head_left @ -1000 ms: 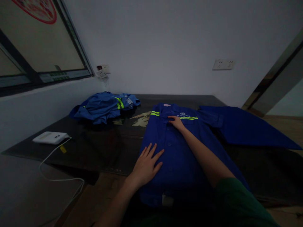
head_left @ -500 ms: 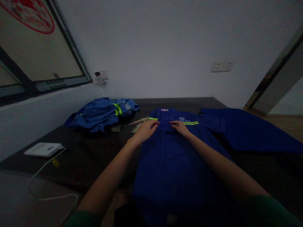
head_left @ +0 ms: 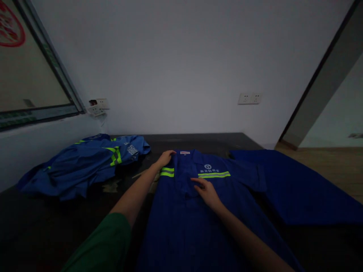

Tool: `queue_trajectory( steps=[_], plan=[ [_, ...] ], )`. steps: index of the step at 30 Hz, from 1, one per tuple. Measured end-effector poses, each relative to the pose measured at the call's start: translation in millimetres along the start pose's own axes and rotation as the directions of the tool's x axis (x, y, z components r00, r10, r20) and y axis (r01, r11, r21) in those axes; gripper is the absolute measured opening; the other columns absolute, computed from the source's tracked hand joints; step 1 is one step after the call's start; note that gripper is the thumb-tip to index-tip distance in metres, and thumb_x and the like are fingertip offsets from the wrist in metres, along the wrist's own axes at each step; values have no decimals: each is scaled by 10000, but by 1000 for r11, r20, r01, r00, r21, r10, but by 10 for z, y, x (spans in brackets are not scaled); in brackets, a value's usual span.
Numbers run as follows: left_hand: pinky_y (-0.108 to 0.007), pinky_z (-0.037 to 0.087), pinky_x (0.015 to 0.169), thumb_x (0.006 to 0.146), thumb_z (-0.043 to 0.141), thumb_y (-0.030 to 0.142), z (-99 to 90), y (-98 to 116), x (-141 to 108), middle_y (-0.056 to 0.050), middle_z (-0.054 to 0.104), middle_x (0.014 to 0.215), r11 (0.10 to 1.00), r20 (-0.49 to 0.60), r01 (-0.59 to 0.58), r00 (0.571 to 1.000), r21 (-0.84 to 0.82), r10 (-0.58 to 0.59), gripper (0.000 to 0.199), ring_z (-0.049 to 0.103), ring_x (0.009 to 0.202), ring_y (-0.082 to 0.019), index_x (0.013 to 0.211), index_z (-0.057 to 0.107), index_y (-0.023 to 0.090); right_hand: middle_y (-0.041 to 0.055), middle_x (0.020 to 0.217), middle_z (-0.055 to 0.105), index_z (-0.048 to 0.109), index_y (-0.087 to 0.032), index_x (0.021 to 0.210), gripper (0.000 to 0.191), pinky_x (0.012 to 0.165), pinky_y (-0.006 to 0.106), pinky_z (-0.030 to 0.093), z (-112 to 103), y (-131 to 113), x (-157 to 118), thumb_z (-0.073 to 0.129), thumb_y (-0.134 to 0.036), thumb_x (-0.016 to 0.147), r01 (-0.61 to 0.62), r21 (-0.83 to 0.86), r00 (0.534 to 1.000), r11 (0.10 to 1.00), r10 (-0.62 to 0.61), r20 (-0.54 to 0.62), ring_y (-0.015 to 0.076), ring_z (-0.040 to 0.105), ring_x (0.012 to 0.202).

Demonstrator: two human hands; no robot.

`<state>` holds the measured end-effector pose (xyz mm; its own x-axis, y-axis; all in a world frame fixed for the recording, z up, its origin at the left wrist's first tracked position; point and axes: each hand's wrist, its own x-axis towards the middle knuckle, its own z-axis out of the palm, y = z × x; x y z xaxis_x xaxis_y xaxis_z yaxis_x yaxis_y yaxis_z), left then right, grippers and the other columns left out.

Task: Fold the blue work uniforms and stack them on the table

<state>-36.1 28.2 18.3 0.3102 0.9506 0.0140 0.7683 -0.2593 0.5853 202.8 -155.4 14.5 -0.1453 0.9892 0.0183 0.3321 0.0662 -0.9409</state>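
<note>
From my distance I see the blue shirt (head_left: 181,223) in the lower middle of the frame. My left hand (head_left: 166,158) is at its upper left edge; whether the fingers grip, I cannot tell. My right hand (head_left: 207,192), fingers apart, is over its front.

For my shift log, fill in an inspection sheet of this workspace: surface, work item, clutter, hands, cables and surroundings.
Surface: dark tabletop, dimly lit; pale patches show on the left.
Work item: blue shirt spread front up, yellow-green bands across the chest.
Clutter: crumpled blue garment at left; flat blue cloth at right.
Left hand: at the shirt's shoulder by the collar; grip unclear.
Right hand: at the shirt's front, thumb and fingers apart.
Cables: nothing clearly seen.
Surroundings: pale wall with sockets; window at left.
</note>
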Motion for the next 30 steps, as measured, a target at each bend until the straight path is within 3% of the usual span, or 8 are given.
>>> queue_trajectory(
  steps=[7, 13, 15, 19, 23, 27, 30],
  plan=[
    [-298, 471, 886, 763, 456, 139, 88, -238, 270, -26, 667, 869, 994, 143, -109, 984, -11, 109, 166, 609, 893, -179, 766, 620, 171, 86, 1070, 692, 701, -195, 1106, 357, 786, 353, 527, -23, -69, 10, 576, -233, 773, -55, 51, 998, 997, 57, -21, 200, 645, 853],
    [-274, 459, 765, 896, 328, 283, 36, -430, 280, -18, 621, 813, 994, 134, -112, 985, 14, 109, 265, 579, 793, -170, 810, 552, 171, 64, 974, 666, 653, -200, 1199, 434, 522, 280, 523, -66, -236, -20, 574, -281, 780, -240, 127, 971, 963, 237, 34, 125, 541, 580],
    [-267, 445, 730, 916, 329, 344, 25, -459, 273, -17, 619, 797, 991, 141, -125, 983, 36, 119, 300, 577, 766, -169, 819, 557, 174, 58, 999, 640, 639, -211, 1221, 454, 499, 259, 512, -90, -333, -65, 581, -277, 775, -242, 125, 970, 962, 239, 33, 102, 512, 557],
    [-251, 409, 660, 923, 361, 441, 33, -463, 247, -12, 616, 707, 982, 181, -160, 973, 99, 141, 394, 571, 686, -164, 736, 593, 183, 60, 1099, 576, 599, -242, 1275, 491, 583, 269, 540, -133, -505, -259, 570, -237, 785, -191, 55, 982, 980, 191, 12, 95, 541, 615],
    [-259, 377, 609, 906, 420, 478, 85, -425, 220, -22, 605, 627, 967, 185, -160, 975, 197, 123, 423, 557, 619, -172, 671, 619, 188, 77, 1158, 543, 530, -245, 1349, 540, 669, 267, 546, -119, -529, -500, 501, -172, 814, -193, -43, 976, 980, 196, 94, 121, 586, 754],
    [-276, 409, 714, 907, 466, 417, 120, -340, 172, -60, 656, 784, 945, 135, -148, 984, 290, 112, 317, 603, 779, -204, 768, 641, 191, 78, 1072, 579, 555, -196, 1323, 556, 812, 289, 522, -121, -504, -592, 433, -64, 797, -116, -269, 978, 956, 158, 138, 143, 599, 856],
    [-327, 409, 864, 921, 454, 360, 110, -236, 102, -104, 646, 976, 931, 83, -134, 990, 340, 113, 261, 586, 967, -238, 910, 639, 177, 82, 1060, 588, 614, -209, 1253, 510, 852, 303, 509, -201, -527, -543, 416, -52, 810, -31, -498, 988, 867, 103, 117, 172, 594, 935]
  ],
)
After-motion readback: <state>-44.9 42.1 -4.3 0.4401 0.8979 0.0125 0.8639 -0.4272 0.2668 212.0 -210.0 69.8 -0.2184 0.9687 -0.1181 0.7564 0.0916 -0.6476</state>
